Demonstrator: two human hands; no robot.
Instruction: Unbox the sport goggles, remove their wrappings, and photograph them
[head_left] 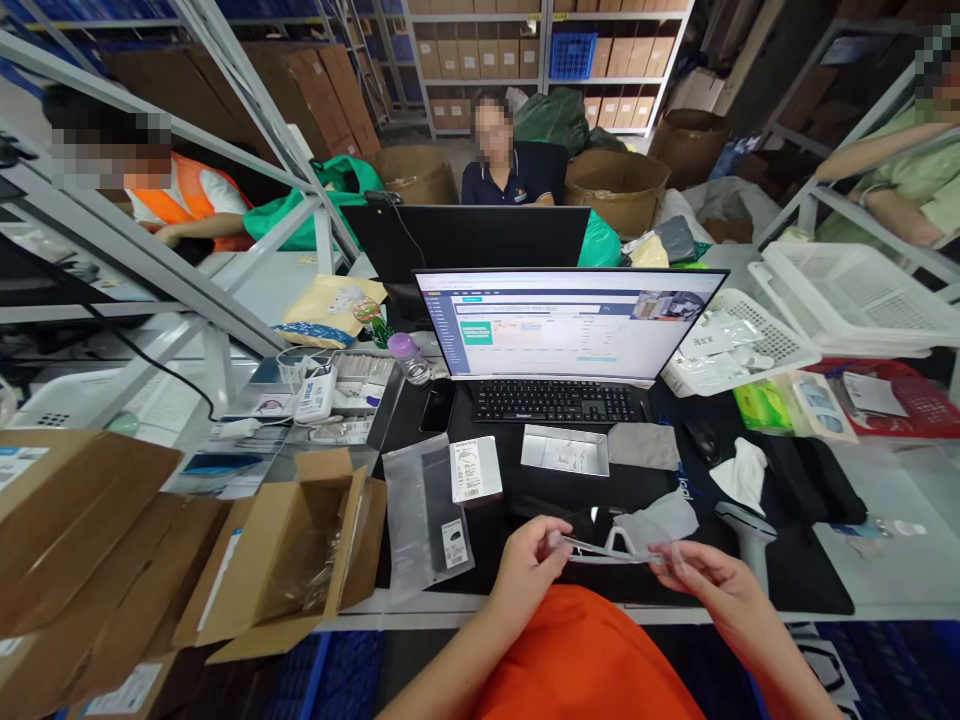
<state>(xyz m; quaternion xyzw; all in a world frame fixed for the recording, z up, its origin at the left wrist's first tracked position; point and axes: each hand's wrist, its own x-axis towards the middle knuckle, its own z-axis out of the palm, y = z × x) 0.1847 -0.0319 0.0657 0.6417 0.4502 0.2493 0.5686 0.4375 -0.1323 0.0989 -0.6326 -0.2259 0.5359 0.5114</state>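
Between my two hands is a pair of glasses with a pale, see-through frame, held level near the table's front edge. My left hand pinches one end of it, fingers closed. The other end is in the closed fingers of my right hand. Just beyond the frame lies a whitish translucent sleeve or cloth; a dark shiny piece beside it is partly hidden. A white labelled box and a clear zip bag lie to the left. Behind are an open silver-white box and a grey pouch.
A monitor and keyboard stand ahead. Right are a mouse, a white cloth, a barcode scanner and white baskets. An open carton sits left. Other people are across the table and at both sides.
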